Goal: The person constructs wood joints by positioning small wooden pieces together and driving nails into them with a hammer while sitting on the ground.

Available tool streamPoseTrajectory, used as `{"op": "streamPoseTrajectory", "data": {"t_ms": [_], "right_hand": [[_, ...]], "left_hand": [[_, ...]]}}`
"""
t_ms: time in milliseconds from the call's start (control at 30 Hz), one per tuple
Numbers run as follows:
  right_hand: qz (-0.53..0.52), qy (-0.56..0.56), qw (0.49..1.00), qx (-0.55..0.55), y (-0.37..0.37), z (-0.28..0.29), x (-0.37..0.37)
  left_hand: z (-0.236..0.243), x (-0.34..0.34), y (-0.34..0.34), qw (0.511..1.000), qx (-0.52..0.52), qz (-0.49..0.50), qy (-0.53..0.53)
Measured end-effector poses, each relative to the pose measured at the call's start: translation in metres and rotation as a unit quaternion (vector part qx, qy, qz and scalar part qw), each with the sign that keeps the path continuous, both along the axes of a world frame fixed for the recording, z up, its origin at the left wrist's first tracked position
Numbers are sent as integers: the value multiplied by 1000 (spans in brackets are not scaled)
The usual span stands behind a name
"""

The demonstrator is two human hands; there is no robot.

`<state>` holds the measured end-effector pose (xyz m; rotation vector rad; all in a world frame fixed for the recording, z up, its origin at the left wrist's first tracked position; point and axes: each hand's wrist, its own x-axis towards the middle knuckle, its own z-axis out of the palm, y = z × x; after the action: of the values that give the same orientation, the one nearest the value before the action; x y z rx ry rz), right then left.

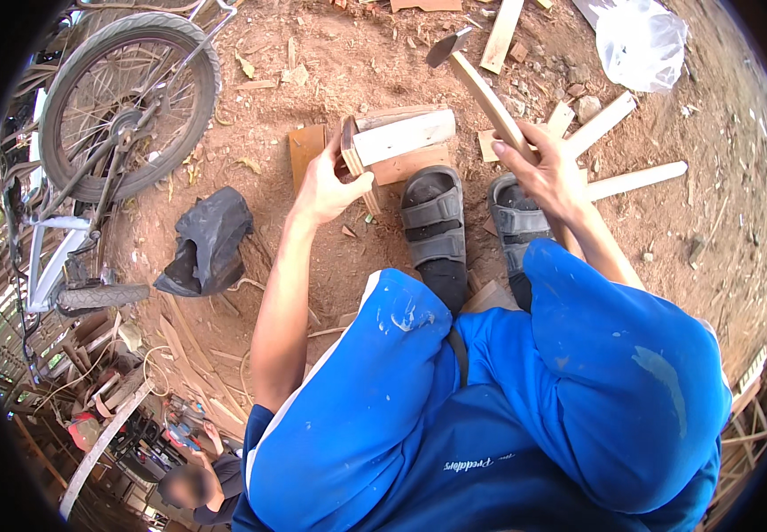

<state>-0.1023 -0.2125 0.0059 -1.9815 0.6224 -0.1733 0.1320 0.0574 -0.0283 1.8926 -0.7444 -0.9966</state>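
Note:
My right hand (554,170) is wrapped round the wooden handle of a hammer (485,96). The hammer's dark metal head points up and to the left, over bare dirt. My left hand (334,184) grips the left end of a small wooden assembly (406,135), its fingers partly hidden behind the wood. A pale block stretches right from an upright end piece with a layered edge. Brown boards (306,149) show beside and below it. The assembly sits just beyond my left sandal (434,213), apart from the hammer.
Wood strips (636,181) and offcuts lie on the dirt to the right. A clear plastic bag (641,46) is at the far right. A bicycle (122,124) and a black plastic bag (209,239) are on the left. Another person (215,483) is at the lower left, among wood scraps.

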Motion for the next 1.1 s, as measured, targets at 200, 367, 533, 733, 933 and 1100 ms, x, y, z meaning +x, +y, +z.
{"op": "streamPoseTrajectory", "data": {"t_ms": [200,367,533,733,933,1100], "right_hand": [[0,88,991,98,13,2,34],[-25,74,994,79,16,-10,30],[-24,120,984,126,17,-3,29],[-19,161,980,113,20,-9,40],[-58,110,990,74,20,-41,36],[-50,75,992,83,24,-32,37]], "left_hand": [[11,-16,-12,993,58,-26,-96],[-5,-24,-17,995,47,-11,-85],[-13,-25,-16,989,-19,-22,-143],[-14,-20,-14,988,-9,-28,-152],[37,-43,-45,880,8,-50,-472],[24,-67,-63,854,-12,-123,-505]]}}
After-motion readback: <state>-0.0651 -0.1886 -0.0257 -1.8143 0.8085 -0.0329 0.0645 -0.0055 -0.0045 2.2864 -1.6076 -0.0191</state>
